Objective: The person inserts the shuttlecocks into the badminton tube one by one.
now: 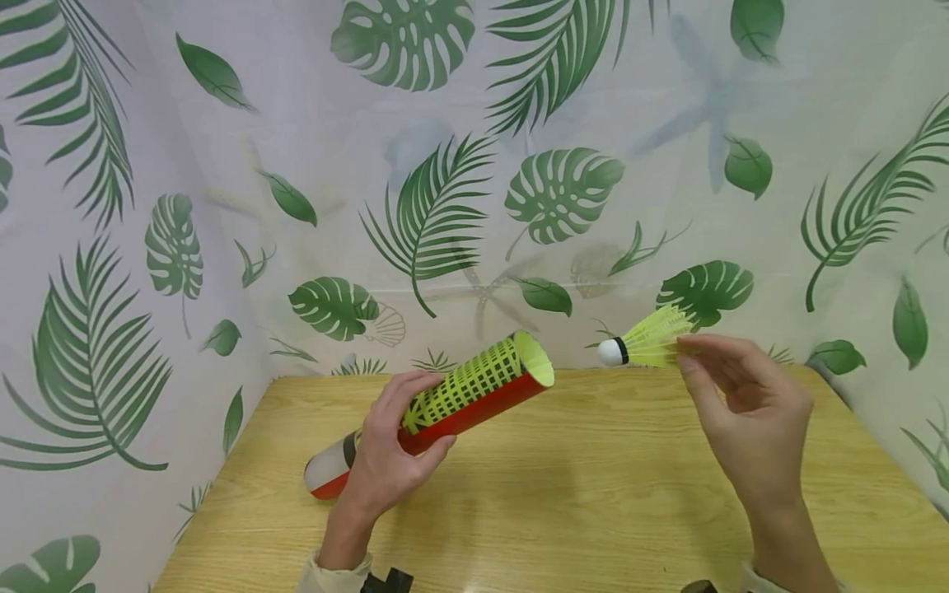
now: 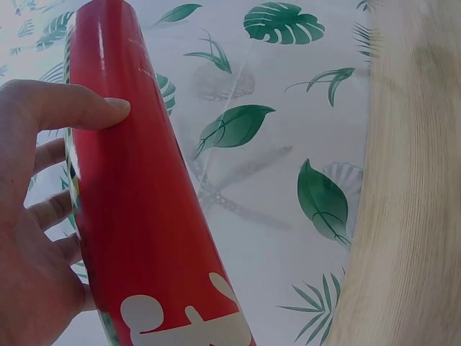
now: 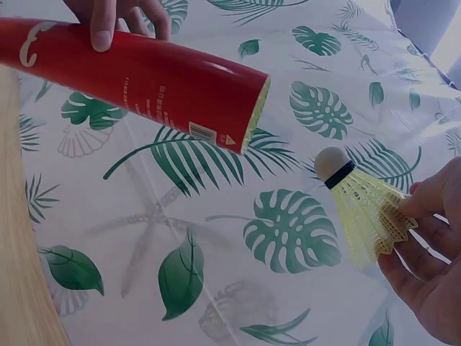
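Note:
My left hand (image 1: pixel 393 436) grips a shuttlecock tube (image 1: pixel 474 387), yellow-green with a black grid on one side and red on the other. The tube is tilted, its open end up and to the right. In the left wrist view the thumb lies across the red side of the tube (image 2: pixel 137 180). My right hand (image 1: pixel 756 403) pinches a yellow shuttlecock (image 1: pixel 652 338) by its skirt edge. Its white cork head with a black band points left toward the tube mouth, a short gap apart. How much the tube holds inside is hidden.
A wooden table (image 1: pixel 593 478) lies beneath both hands. Behind and at the sides hangs a white cloth (image 1: pixel 460 99) printed with green leaves, meeting the table's back edge.

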